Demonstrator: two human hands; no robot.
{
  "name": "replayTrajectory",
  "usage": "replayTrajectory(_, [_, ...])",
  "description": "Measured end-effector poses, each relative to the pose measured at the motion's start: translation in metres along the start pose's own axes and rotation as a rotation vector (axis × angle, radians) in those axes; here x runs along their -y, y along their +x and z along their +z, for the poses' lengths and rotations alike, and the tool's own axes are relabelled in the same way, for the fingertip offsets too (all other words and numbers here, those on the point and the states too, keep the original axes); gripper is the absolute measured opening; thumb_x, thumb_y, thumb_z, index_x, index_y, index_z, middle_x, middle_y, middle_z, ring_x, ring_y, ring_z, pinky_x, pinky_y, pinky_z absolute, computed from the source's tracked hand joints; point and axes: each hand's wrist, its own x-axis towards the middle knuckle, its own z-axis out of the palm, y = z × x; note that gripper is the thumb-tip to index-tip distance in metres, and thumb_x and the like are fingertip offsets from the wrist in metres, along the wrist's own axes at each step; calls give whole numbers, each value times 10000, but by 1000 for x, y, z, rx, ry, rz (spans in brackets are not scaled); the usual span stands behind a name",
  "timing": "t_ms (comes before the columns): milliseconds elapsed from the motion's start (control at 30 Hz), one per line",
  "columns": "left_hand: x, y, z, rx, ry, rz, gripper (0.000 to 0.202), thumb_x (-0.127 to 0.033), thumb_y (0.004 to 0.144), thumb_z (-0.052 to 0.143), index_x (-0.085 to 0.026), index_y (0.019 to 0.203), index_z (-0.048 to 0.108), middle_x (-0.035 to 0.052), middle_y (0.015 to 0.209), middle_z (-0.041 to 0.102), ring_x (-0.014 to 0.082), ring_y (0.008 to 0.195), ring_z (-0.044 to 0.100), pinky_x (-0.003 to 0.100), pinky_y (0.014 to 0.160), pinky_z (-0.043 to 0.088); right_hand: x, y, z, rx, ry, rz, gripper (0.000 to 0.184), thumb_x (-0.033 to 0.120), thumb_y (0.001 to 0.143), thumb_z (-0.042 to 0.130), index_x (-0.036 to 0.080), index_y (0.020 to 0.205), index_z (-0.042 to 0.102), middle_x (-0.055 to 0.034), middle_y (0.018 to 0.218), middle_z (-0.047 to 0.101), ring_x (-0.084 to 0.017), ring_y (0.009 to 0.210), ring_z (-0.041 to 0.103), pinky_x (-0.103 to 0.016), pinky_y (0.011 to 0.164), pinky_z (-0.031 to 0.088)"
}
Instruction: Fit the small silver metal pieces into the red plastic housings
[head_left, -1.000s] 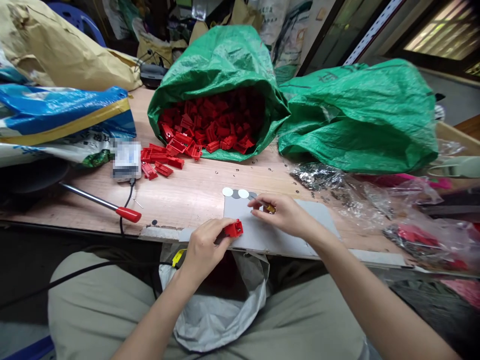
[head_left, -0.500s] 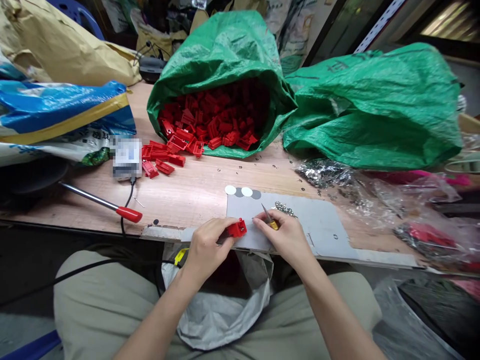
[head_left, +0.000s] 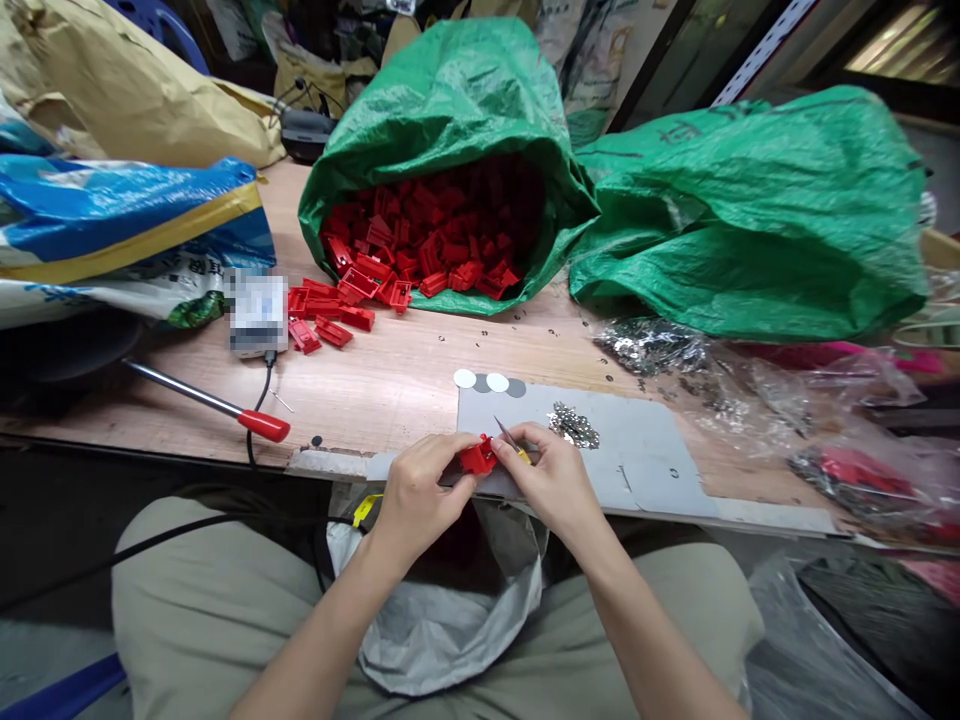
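My left hand is closed on a small red plastic housing, held just above the front edge of the grey mat. Opposite it, my right hand pinches a slim pointed metal tool with a yellow grip; the fingers hide much of it, and its tip points up and left. The right thumb and fingertips are against or very near the housing's right side. Whether a small part is also in these fingers, I cannot tell. Behind the right hand lies a pile of small shiny metal pieces on the mat.
A green woven sack spills red housings onto the wooden table. Another green sack stands right, near plastic bags of metal parts. A red-handled lever juts in at left. An open pale bag hangs at my lap.
My right hand has moved left, bringing its fingers up to the red housing and uncovering the metal pile. The left hand has barely moved and keeps its hold.
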Motion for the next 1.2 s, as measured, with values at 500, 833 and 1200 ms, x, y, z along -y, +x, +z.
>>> replayTrajectory(500, [2, -2, -2, 29, 10, 13, 319, -84, 878, 649, -223, 1164, 630, 39, 1066, 751, 190, 960, 702, 316, 841, 542, 13, 10, -41, 393, -3, 26, 344, 507, 889, 601, 189, 998, 678, 11, 744, 589, -112, 553, 423, -246, 515, 339])
replayTrajectory(833, [0, 0, -3, 58, -17, 21, 293, -121, 922, 622, -229, 1195, 634, 49, 1102, 756, 190, 997, 706, 321, 875, 546, 15, 3, -47, 468, 31, -8, 408, 482, 914, 569, 167, 1036, 799, -6, 601, 568, -134, 530, 443, -233, 457, 329])
replayTrajectory(1200, [0, 0, -2, 63, -4, 13, 296, -125, 920, 624, -227, 1198, 639, 50, 1105, 755, 196, 1001, 706, 324, 875, 549, 10, 5, -51, 468, -48, -49, 359, 401, 909, 578, 182, 1092, 795, -39, 694, 687, -157, 576, 534, -243, 495, 390])
